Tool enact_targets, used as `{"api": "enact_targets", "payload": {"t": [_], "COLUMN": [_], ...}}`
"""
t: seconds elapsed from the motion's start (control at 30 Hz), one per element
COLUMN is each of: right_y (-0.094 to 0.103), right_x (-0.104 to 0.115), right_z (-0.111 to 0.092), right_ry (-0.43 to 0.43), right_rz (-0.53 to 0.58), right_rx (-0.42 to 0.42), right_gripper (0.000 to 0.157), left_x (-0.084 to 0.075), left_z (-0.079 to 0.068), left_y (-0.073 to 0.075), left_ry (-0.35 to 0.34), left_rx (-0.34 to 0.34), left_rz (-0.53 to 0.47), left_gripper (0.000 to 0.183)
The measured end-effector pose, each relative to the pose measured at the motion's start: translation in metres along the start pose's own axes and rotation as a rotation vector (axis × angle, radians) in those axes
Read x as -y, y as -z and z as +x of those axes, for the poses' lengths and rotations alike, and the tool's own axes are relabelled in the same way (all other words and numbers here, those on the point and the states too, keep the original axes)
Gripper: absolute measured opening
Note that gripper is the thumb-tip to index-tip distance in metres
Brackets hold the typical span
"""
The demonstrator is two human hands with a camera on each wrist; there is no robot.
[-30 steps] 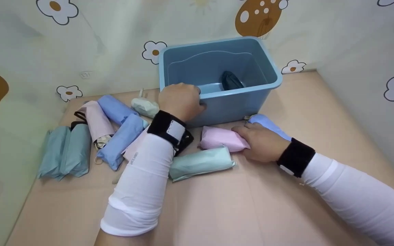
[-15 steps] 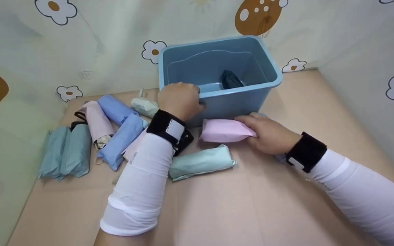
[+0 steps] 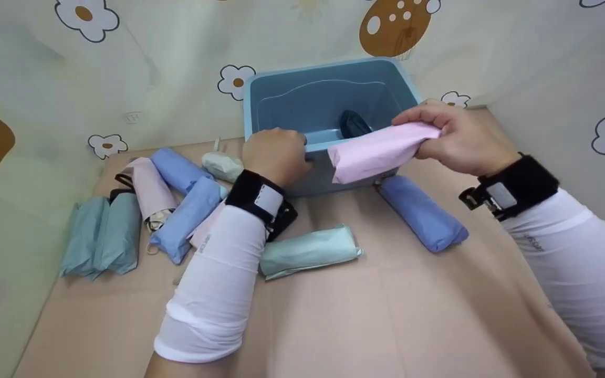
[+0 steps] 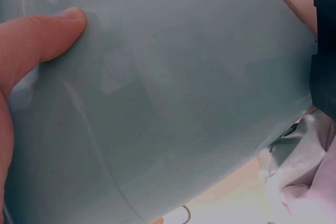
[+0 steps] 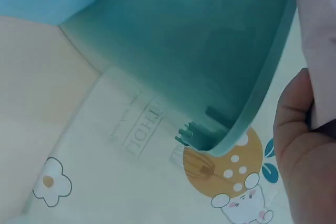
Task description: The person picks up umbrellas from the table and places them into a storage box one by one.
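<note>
A pink folded umbrella in its sleeve [image 3: 381,153] is gripped at its right end by my right hand [image 3: 460,137], between thumb and fingers. It hangs slightly tilted in front of the light blue plastic bin [image 3: 315,179], level with the front rim. In the right wrist view, part of the pink sleeve [image 5: 321,35] shows beside the thumb. My left hand [image 3: 275,155] holds the bin's front left rim, its thumb [image 4: 58,32] pressed on the outer wall. Inside the bin lies a dark green folded umbrella [image 3: 354,124], partly hidden.
A blue folded umbrella [image 3: 420,212] lies right of the bin, and a mint one [image 3: 310,252] in front. Several more, blue [image 3: 189,215], pink [image 3: 147,184] and grey-green [image 3: 116,231], cluster on the left of the table [image 3: 334,320]. A patterned curtain [image 3: 176,68] stands behind.
My right hand has lifted the pink umbrella off the table, up to the bin's front rim. The blue umbrella beneath that hand is uncovered. My left hand has kept its place.
</note>
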State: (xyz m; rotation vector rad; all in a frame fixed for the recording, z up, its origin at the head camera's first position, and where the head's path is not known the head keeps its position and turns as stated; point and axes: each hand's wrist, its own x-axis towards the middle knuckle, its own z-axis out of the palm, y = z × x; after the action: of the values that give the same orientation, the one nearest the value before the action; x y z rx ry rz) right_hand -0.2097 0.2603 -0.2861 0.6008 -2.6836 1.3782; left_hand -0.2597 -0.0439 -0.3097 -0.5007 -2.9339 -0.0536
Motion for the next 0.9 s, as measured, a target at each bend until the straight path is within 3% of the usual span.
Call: {"api": "enact_targets", "payload": {"t": [0.17,0.27,0.37,0.47,0.63,0.9], "right_y": [0.013,0.011,0.007,0.001,-0.012,-0.02], "right_x": [0.007,0.007,0.005,-0.003,-0.013,-0.005], "right_z": [0.012,0.027,0.043,0.055,0.064,0.073], "right_ry": [-0.028,-0.031,-0.1,-0.164,-0.165,-0.216], "right_rz": [0.334,0.376,0.252,0.062,-0.212,-0.352], "right_rx": [-0.05,-0.132,-0.19,-0.17,-0.14,-0.066], "right_gripper": [0.044,0.043,0.048,0.053,0.054,0.051], "left_x": [-0.001,-0.001,-0.001,-0.002,-0.001,0.002], "left_z": [0.001,0.0,-0.001,-0.001,0.001,0.001], "left_y": [0.0,0.0,-0.001,-0.001,0.0,0.001], "left_ry": [0.0,0.008,0.013,0.006,0.001,0.015], "left_rx": [-0.006,-0.015,-0.014,-0.002,0.009,0.019], "left_rz": [-0.005,0.001,0.005,0.007,0.005,0.005], "left_gripper": [0.028,0.027,0.027,0.028,0.028,0.028]}}
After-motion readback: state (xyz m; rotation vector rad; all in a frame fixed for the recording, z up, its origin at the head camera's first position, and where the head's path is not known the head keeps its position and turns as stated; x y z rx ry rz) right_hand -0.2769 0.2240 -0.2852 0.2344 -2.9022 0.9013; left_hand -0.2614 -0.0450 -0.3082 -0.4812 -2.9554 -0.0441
